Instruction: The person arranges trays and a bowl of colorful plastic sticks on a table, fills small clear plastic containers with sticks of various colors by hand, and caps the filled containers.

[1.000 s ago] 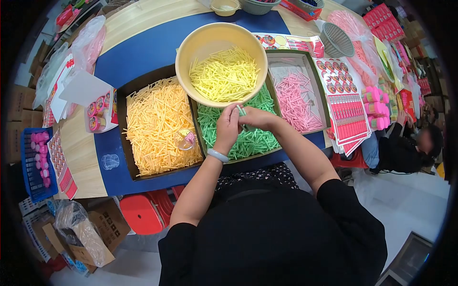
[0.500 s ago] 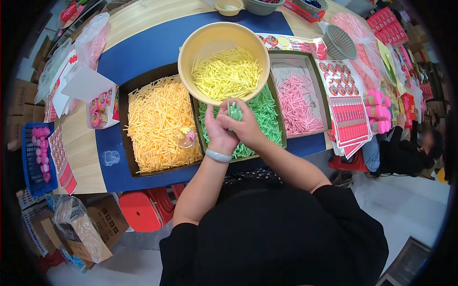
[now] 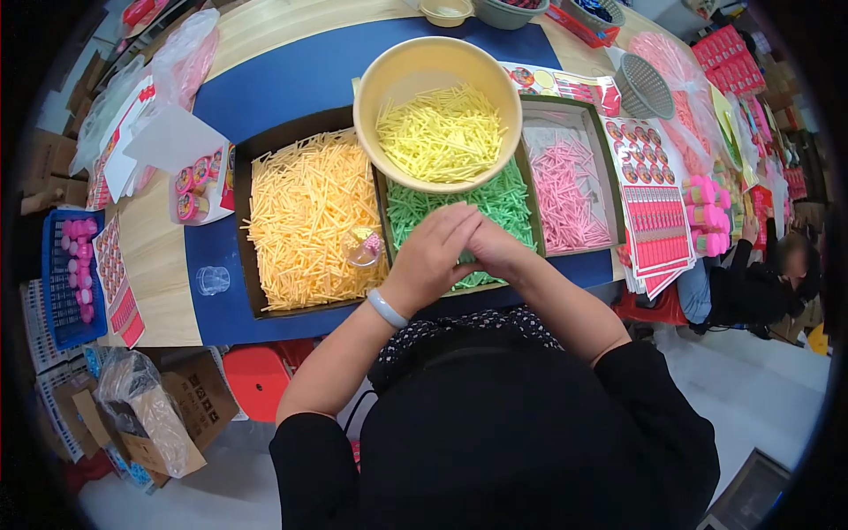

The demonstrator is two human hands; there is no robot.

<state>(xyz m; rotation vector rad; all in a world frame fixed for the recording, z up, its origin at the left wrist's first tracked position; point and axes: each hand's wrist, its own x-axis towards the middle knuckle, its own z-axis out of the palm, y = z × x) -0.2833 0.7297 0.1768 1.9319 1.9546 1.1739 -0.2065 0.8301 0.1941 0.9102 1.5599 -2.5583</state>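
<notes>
My left hand (image 3: 433,258), with a pale bangle at the wrist, meets my right hand (image 3: 496,247) over the box of green sticks (image 3: 514,205). The fingers of both are pressed together, and whatever lies between them is hidden. Just beyond them a cream basin (image 3: 370,79) of yellow sticks (image 3: 442,134) rests on the boxes. Orange sticks (image 3: 309,212) fill the left box, where a small clear cup (image 3: 363,246) with coloured bits lies. Pink sticks (image 3: 568,190) are in the right box.
An empty clear cup (image 3: 213,281) lies on the blue mat (image 3: 252,88). Sticker sheets (image 3: 655,208) and pink-lidded jars (image 3: 705,216) are at the right. A blue basket (image 3: 75,322) stands far left. Another person (image 3: 751,278) sits at the far right.
My hands, which showed green sticks between them half a second ago, have closed together and moved right and nearer my body. The left hand now covers them. The whole view has shifted slightly.
</notes>
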